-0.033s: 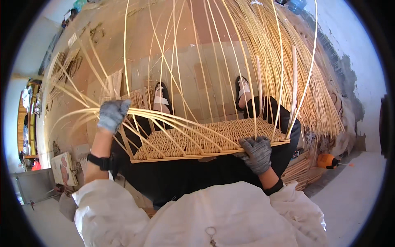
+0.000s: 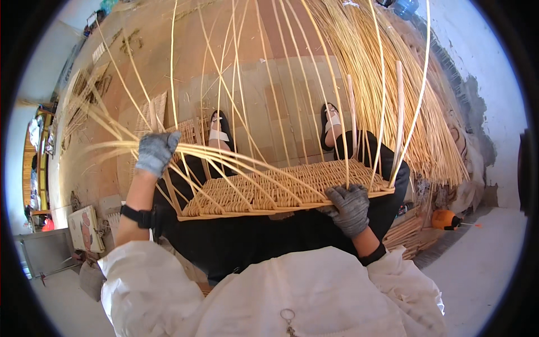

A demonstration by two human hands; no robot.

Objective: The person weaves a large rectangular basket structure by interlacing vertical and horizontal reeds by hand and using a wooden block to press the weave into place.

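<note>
Woven panel [image 2: 331,173], centre of frame

Left hand [image 2: 157,153], grey-gloved, left of centre: closed round a bunch of pale rods [image 2: 203,150] slanting up from the panel's near edge. Right hand [image 2: 350,211], also gloved, right of centre: gripping that edge. Heap of long stalks [image 2: 418,121], upper right.

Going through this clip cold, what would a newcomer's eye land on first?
Most likely the tan, flat woven wicker panel in mid-picture, with slender pale rods standing up from it. Next, the grey-gloved left hand, beyond the panel's left end, grips a bunch of bent pale rods, while the grey-gloved right hand touches the right part of the panel's near edge. At upper right lies a big heap of long golden stalks.
</note>
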